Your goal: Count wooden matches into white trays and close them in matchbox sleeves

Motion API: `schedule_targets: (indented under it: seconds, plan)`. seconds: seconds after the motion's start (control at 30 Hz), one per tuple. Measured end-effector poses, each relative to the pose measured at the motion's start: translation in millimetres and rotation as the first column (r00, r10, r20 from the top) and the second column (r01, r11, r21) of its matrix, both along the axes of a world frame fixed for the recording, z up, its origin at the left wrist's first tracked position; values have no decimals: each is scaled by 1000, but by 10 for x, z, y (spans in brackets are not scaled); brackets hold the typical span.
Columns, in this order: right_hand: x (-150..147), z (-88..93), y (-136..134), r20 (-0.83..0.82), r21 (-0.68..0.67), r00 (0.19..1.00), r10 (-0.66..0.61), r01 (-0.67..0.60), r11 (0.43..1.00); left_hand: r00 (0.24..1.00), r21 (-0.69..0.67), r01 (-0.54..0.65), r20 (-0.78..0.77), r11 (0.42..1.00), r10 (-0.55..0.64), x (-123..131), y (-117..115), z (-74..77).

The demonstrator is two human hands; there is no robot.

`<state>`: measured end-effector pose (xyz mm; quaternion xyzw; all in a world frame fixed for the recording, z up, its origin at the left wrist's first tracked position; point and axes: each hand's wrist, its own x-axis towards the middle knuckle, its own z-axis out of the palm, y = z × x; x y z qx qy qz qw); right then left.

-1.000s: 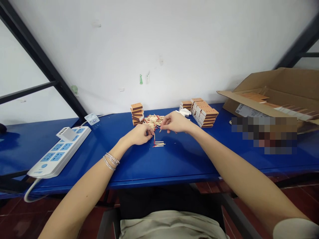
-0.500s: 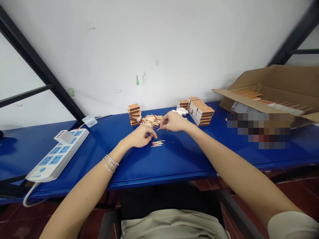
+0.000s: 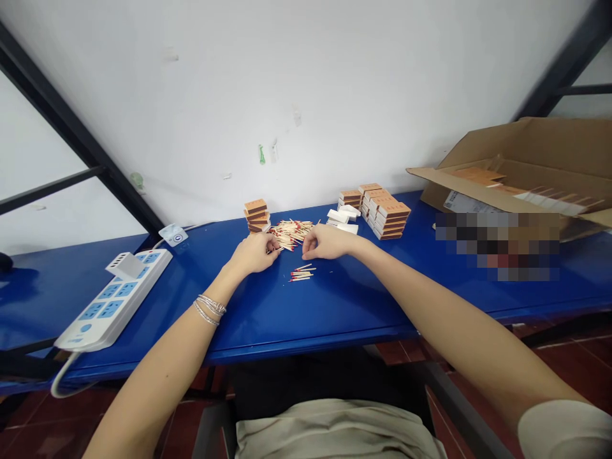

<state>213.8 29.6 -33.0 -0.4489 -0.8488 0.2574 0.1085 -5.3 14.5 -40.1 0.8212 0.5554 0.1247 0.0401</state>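
Observation:
A heap of loose red-tipped matches [image 3: 292,233] lies on the blue table near the wall. My left hand [image 3: 258,252] is at the heap's left edge, fingers curled together at the matches; whatever they pinch is too small to make out. On the heap's right side, my right hand [image 3: 329,242] has its thumb and fingertips drawn close together, and I cannot make out anything between them. Just below those fingertips lies a small group of matches [image 3: 301,274], laid roughly side by side with red heads to the left.
Matchboxes [image 3: 256,214] are stacked left of the heap. White box trays [image 3: 343,217] and more stacked matchboxes [image 3: 386,213] stand to the right. An open cardboard carton [image 3: 478,191] occupies the right side. A white power strip [image 3: 115,303] lies at left on the blue table [image 3: 325,319].
My left hand has moved up and left, from beside the small group to the heap. My right hand has come down slightly towards the small group, where another match now lies on top.

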Motion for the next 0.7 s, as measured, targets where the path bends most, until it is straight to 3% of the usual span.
schedule_targets:
  seconds: [0.1,0.23,0.47,0.7]
  plan:
    - [-10,-30,6,-9,117,998,-60,61,991,999,-1,27,-24,1000,-27,-8,48,-57]
    - [-61,-114,18,-77,161,995,-62,74,984,997,29,68,-25,997,-67,-43,90,-95]
    - [-188,-217,3,-328,283,944,-16,115,952,975,116,200,69,973,-209,33,-33,-22]
    - [-157,-191,20,-287,294,957,-40,128,947,961,5,227,164,974,-224,98,-67,-11]
